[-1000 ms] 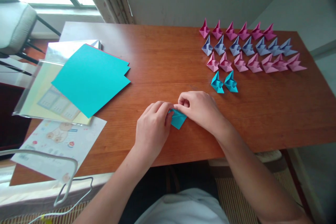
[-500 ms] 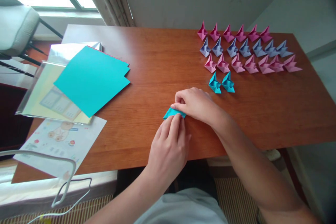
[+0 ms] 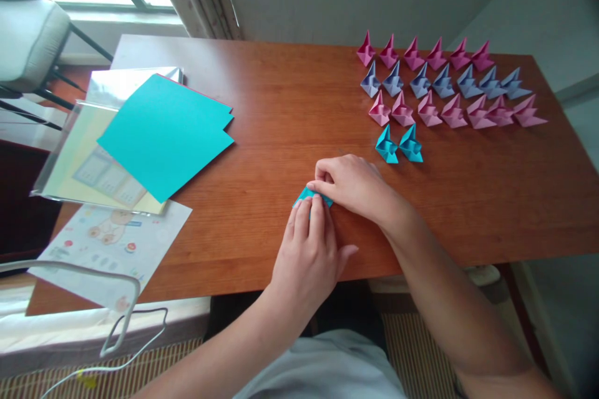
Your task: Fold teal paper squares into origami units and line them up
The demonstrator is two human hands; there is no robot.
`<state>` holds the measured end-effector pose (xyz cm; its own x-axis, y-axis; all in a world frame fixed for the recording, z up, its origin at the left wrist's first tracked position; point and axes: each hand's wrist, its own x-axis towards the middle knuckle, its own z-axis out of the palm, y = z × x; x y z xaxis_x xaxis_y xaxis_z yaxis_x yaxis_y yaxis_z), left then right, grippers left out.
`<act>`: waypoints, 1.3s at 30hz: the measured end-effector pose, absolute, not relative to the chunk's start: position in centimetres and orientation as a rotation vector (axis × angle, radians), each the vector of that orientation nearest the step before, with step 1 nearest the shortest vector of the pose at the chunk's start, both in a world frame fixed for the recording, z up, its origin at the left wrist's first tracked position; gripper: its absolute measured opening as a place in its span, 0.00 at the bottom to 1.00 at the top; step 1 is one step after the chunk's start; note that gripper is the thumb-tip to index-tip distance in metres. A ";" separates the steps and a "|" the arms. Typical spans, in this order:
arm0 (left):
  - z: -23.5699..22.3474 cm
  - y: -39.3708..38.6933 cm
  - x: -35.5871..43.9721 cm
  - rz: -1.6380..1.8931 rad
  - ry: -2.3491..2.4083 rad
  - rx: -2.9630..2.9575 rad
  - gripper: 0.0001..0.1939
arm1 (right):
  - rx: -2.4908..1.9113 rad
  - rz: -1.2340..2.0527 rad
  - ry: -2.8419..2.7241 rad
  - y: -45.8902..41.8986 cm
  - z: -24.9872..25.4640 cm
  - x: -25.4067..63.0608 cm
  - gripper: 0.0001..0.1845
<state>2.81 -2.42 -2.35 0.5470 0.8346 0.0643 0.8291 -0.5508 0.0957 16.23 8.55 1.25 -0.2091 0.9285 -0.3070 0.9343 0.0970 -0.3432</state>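
A small folded piece of turquoise paper (image 3: pixel 304 194) lies on the table in front of me, mostly covered by my fingers. My left hand (image 3: pixel 306 243) rests over its near side, fingers stretched out flat and pressing on it, thumb sticking out to the right. At the paper's upper right, my right hand (image 3: pixel 349 187) is closed, its fingers curled and the thumb against the far edge. Just beyond stand two finished turquoise folded figures (image 3: pixel 386 146), pointed and upright.
Rows of pink folded figures (image 3: pixel 453 113), lilac figures (image 3: pixel 442 82) and magenta figures (image 3: pixel 413 55) fill the far right of the wooden table (image 3: pixel 262 87). Turquoise sheets (image 3: pixel 163 137) lie left on a clear paper packet (image 3: pixel 51 162), near a printed sheet (image 3: pixel 112 255). A white bent tube (image 3: pixel 93 267) crosses lower left.
My left hand has slid slightly up over the folded paper, its fingers now flatter and its thumb spread outward. My right hand stays at the paper. The view has shifted slightly.
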 end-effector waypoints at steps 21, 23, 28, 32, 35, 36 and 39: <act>-2.4 -2.3 2.0 0.192 1.491 2.735 0.41 | 2.066 -0.775 2.454 7.3 -0.5 16.8 0.10; -2.5 -2.3 1.8 0.178 1.493 2.750 0.40 | 2.079 -0.742 2.595 6.5 -1.3 17.2 0.11; -2.6 -2.1 1.8 0.219 1.481 2.759 0.39 | 1.936 -0.524 3.059 2.4 -3.0 18.5 0.13; -2.3 -1.8 1.7 0.242 1.461 2.768 0.37 | 1.960 -0.198 3.019 -0.7 -3.4 18.9 0.18; -2.0 -1.4 1.4 0.249 1.400 2.781 0.36 | 1.922 0.023 2.891 -1.5 -3.2 18.8 0.20; -1.9 -1.3 1.2 0.242 1.382 2.785 0.35 | 1.911 0.069 2.863 -1.5 -3.1 18.8 0.21; -1.5 -1.0 0.3 0.223 1.371 2.806 0.32 | 1.894 0.125 2.816 -1.4 -2.9 18.7 0.22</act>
